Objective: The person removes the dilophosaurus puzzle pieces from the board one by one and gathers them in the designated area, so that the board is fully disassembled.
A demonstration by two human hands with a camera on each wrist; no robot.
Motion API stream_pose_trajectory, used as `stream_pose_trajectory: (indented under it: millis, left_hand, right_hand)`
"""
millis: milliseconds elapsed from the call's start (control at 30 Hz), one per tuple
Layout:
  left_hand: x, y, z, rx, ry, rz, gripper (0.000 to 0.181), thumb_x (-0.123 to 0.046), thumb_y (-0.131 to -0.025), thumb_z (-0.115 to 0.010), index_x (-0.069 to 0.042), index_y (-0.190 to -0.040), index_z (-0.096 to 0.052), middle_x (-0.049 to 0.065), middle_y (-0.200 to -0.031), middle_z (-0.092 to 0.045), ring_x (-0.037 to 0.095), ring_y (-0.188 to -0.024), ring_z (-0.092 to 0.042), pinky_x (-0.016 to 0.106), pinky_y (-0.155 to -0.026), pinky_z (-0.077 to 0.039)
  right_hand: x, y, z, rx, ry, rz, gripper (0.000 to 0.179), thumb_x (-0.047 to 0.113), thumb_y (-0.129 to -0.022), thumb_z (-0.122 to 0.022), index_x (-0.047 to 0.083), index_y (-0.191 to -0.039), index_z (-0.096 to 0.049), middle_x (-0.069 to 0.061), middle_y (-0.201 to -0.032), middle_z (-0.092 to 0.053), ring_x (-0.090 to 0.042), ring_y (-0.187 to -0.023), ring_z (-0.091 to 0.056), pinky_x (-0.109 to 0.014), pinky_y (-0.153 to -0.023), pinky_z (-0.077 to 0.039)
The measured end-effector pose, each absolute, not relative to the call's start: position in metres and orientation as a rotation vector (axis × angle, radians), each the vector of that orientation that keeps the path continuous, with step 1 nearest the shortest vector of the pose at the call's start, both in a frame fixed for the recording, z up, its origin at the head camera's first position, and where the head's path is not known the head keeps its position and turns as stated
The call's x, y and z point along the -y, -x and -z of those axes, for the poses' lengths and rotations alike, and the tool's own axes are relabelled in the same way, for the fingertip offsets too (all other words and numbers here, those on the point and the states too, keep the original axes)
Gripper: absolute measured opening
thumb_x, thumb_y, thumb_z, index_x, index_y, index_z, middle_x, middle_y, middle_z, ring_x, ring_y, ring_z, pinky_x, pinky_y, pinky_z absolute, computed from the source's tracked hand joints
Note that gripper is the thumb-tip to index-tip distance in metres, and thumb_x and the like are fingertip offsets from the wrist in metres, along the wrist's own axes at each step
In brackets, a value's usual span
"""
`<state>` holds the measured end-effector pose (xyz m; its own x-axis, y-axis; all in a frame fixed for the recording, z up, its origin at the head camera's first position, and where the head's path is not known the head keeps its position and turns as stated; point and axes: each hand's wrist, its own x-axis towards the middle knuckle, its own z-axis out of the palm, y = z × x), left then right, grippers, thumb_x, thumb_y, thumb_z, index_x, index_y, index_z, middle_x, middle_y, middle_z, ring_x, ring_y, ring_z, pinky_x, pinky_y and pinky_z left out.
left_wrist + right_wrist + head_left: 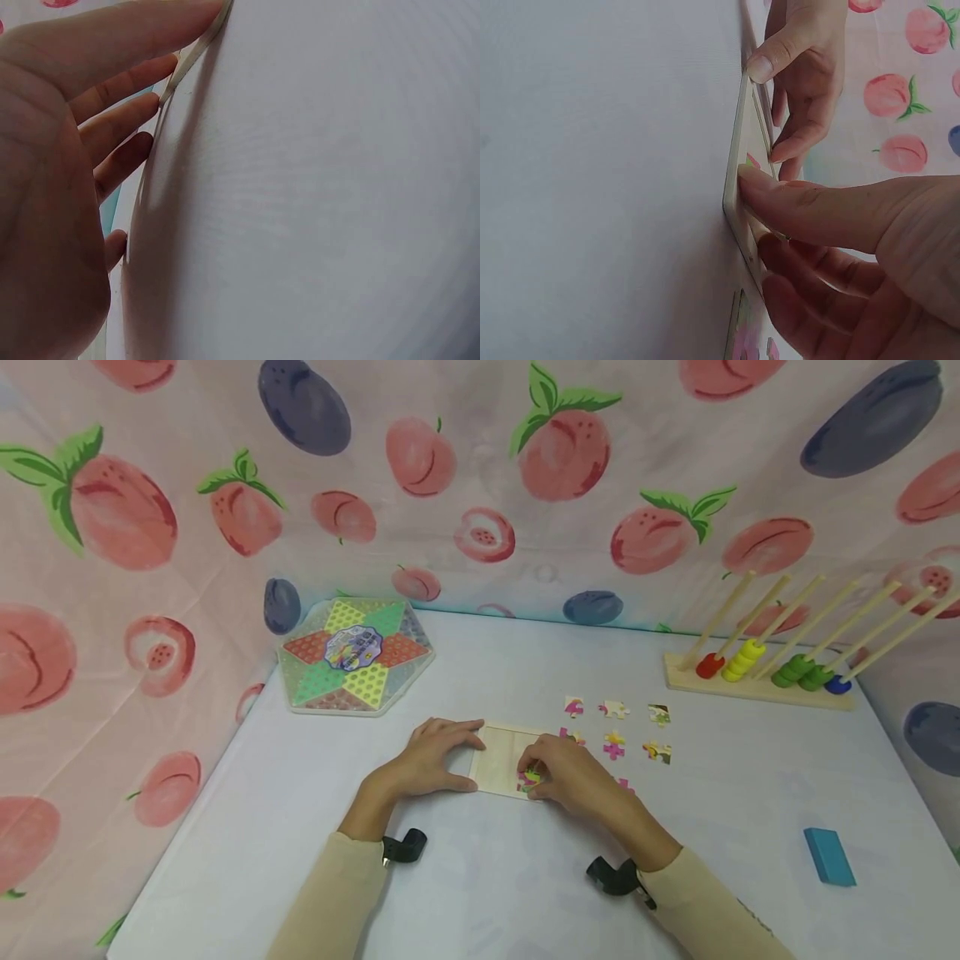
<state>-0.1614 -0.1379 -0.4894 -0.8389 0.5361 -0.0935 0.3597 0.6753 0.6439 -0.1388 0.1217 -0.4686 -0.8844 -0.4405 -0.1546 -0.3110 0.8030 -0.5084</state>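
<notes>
A pale wooden puzzle board (497,762) with a raised rim lies flat on the white table, between both hands. My left hand (433,757) touches the board's left edge, thumb at the near corner and the other fingers farther back, fairly straight. In the right hand (576,777), a pink, yellow and green puzzle piece (528,780) is pinched at the board's near right corner; the fingers hide part of it. The right wrist view shows the right thumb (802,206) over the board's corner. Several loose puzzle pieces (613,745) lie in rows right of the board, some partly behind the right hand.
A hexagonal game box (352,656) with a colored star pattern sits at the back left. Toward the back right stands a wooden rack (757,688) with upright rods and colored beads. A blue block (829,857) lies at the right. Fruit-print cloth (480,468) hangs behind the table.
</notes>
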Motion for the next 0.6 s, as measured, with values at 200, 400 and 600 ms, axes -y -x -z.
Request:
stream_pose_trajectory:
  millis: [200, 400, 600]
  left_hand:
    - [0.1388, 0.162, 0.4907, -2.619, -0.715, -0.918, 0.052, -0.033, -0.078, -0.087, -0.024, -0.125, -0.068, -0.003, -0.163, -0.043, 0.026, -0.143, -0.04, 0.061, -0.123, -0.017]
    - [0.1388, 0.162, 0.4906, -2.615, -0.718, -0.921, 0.052, -0.033, -0.079, -0.087, -0.023, -0.126, -0.068, -0.002, -0.163, -0.043, 0.026, -0.144, -0.04, 0.061, -0.123, -0.018]
    - [0.1381, 0.1622, 0.4903, -2.611, -0.714, -0.926, 0.052, -0.033, -0.079, -0.087, -0.023, -0.126, -0.068, -0.002, -0.163, -0.043, 0.025, -0.143, -0.04, 0.06, -0.123, -0.018]
  right_hand:
    - [-0.1205, 0.1381, 0.4681, -2.723, 0.574, 0.744, 0.027, 0.013, -0.075, -0.09, 0.019, -0.097, -0.074, 0.004, -0.098, -0.065, -0.011, -0.087, -0.059, -0.029, -0.081, -0.053]
    - [-0.1215, 0.1356, 0.4663, -2.705, 0.519, 0.785, 0.028, 0.013, -0.077, -0.089, 0.02, -0.101, -0.077, 0.003, -0.104, -0.067, -0.011, -0.087, -0.06, -0.026, -0.079, -0.052]
    - [-0.1291, 0.1348, 0.4602, -2.651, 0.513, 0.911, 0.031, 0.012, -0.08, -0.086, 0.018, -0.11, -0.078, 0.005, -0.106, -0.071, -0.007, -0.085, -0.066, -0.022, -0.076, -0.056]
